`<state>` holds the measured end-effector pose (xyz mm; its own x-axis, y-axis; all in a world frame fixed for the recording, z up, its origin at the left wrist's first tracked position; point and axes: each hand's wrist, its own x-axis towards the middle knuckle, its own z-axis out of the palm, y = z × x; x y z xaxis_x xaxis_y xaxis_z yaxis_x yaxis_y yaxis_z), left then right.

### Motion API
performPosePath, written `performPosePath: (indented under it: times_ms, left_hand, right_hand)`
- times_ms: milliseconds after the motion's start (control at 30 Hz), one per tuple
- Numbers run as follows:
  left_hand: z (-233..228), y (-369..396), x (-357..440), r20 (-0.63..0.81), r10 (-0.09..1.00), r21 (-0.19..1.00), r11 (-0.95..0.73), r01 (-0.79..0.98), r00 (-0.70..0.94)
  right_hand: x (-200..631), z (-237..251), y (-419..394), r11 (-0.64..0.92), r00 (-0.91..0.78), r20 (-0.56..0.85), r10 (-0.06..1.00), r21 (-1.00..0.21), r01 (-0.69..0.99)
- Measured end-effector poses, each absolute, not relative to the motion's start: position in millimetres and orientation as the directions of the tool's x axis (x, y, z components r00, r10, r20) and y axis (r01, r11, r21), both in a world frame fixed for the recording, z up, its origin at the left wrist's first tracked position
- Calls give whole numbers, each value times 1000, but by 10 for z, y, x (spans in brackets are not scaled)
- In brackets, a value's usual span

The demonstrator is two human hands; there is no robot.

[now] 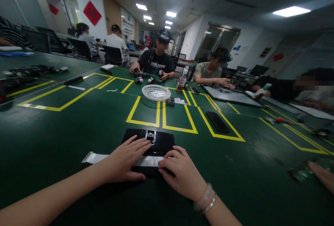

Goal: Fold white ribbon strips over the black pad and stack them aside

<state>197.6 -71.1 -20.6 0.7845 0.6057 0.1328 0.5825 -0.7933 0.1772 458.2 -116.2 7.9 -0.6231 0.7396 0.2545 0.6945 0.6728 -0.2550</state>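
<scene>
A glossy black panel (pixel 163 140) lies on the green table in front of me, with a metal-rimmed rectangular opening near its far edge. Across the panel runs a flat silver-white strip (pixel 150 161), whose left end, shaped like a connector, sticks out onto the table. My left hand (pixel 127 160) rests open on the panel and strip, fingers stretched towards the opening. At the right side, my right hand (pixel 180 170) has its fingers curled and closed on the strip near the panel's edge. The strip's right end is hidden by those fingers.
A white round plastic basket (pixel 146 93) stands beyond the panel, near a bottle (pixel 181 83) of amber liquid. A black phone (pixel 217 121) lies to the right within yellow tape lines. Several people sit around the table; a co-worker's hand (pixel 322 174) is beside a green circuit board (pixel 300 173).
</scene>
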Motion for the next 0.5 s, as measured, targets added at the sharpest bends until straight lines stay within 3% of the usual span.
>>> performPosePath:
  times_ms: [300, 500]
  left_hand:
    - [-200, -714, 1993, 134, 615, 173, -786, 593, 777]
    - [-230, -708, 1980, 190, 601, 162, -799, 579, 776]
  right_hand:
    - [4533, 70, -1192, 669, -626, 235, 743, -232, 707]
    - [4605, 107, -1157, 690, -584, 388, 712, -237, 684]
